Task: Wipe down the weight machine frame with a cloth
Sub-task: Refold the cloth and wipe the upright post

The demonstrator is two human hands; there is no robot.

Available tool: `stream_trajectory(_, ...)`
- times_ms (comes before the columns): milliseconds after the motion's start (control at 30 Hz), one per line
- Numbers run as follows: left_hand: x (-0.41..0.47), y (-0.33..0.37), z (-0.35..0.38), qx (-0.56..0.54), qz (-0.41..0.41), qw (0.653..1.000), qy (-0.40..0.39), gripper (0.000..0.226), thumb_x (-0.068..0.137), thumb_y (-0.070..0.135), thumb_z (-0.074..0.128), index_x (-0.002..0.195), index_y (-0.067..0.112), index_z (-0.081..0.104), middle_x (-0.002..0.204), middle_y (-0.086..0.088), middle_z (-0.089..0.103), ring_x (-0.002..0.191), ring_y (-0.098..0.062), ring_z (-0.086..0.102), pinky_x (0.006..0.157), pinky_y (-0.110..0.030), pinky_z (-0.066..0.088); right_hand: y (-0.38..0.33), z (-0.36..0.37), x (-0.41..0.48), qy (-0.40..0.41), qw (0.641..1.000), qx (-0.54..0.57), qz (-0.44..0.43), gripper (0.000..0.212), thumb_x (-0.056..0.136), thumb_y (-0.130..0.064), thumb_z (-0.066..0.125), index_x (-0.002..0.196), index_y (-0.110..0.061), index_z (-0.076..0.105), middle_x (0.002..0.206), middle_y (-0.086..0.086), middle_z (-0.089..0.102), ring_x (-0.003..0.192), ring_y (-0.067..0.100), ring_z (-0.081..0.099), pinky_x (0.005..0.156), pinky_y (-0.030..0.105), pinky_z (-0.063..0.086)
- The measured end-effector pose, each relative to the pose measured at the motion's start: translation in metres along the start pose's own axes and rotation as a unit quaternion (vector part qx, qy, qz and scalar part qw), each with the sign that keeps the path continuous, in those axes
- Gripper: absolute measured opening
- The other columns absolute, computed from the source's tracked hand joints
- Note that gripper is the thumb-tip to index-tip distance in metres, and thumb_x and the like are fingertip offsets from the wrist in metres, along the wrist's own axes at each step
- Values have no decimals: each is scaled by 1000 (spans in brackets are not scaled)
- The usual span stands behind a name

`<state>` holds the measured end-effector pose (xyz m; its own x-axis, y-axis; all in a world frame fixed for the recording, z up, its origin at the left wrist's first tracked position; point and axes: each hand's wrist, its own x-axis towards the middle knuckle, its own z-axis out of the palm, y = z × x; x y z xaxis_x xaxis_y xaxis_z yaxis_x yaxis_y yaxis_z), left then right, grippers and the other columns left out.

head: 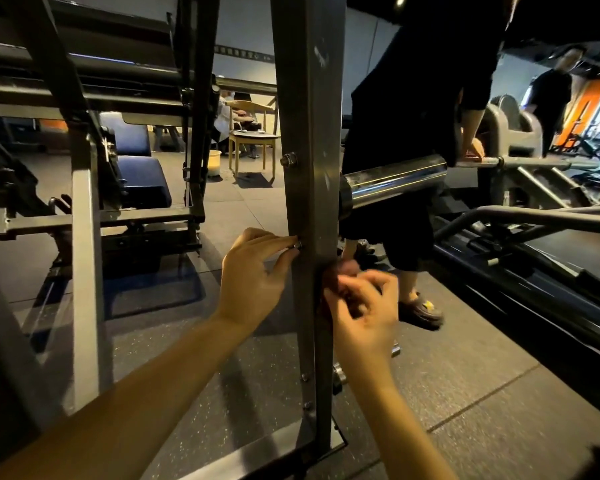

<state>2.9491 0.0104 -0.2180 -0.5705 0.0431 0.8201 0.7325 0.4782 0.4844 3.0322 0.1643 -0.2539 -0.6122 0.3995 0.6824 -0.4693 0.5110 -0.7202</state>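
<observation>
In the head view, the grey upright post [310, 188] of the weight machine frame is standing in the middle of the scene. The left hand [253, 275] is resting against the post's left edge, fingertips pinching a small bolt [297, 244] there. The right hand [364, 311] is clutching a dark reddish cloth [343, 271] (blurred) against the post's right face, just below a chrome bar [394, 181] jutting right. Another person's sandalled foot [421, 308] is standing just beyond.
</observation>
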Motion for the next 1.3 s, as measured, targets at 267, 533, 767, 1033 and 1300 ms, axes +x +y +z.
stream_trajectory(267,1,-6,2,-2,12,1000,5,17,88,16,77,105,15,80,96,0,76,91,2,57,86,-2,41,-15,5,15,-1,995,-35,-89,20,90,-1,72,106,-12,71,124,-1,55,118,2,54,95,26,53)
stream_trajectory(533,10,6,-11,26,-10,998,-58,16,88,15,78,105,16,80,99,-3,75,90,-9,60,84,-30,55,-50,7,51,28,987,-61,-148,15,92,-5,72,106,-7,68,113,-1,53,103,-9,50,87,8,44)
stream_trajectory(767,36,25,-36,-3,-28,1000,10,51,88,33,79,133,17,62,121,3,68,107,-5,60,95,-22,49,-21,1,11,-33,998,-14,-61,46,90,-8,74,122,-31,50,115,-13,51,112,-5,53,92,10,47)
stream_trajectory(1033,42,39,-33,47,40,998,-16,78,89,36,77,155,16,41,151,-3,53,140,-20,47,116,-14,27,28,2,-47,-42,989,-38,136,28,88,-17,77,101,-34,59,107,-13,54,98,-4,58,85,26,55)
stream_trajectory(1300,63,43,-46,65,19,997,-41,65,89,37,78,147,21,54,146,-2,58,139,-23,49,116,-37,35,-68,7,39,23,995,92,-6,30,92,-16,74,106,-38,57,112,-8,56,101,-1,60,82,20,57)
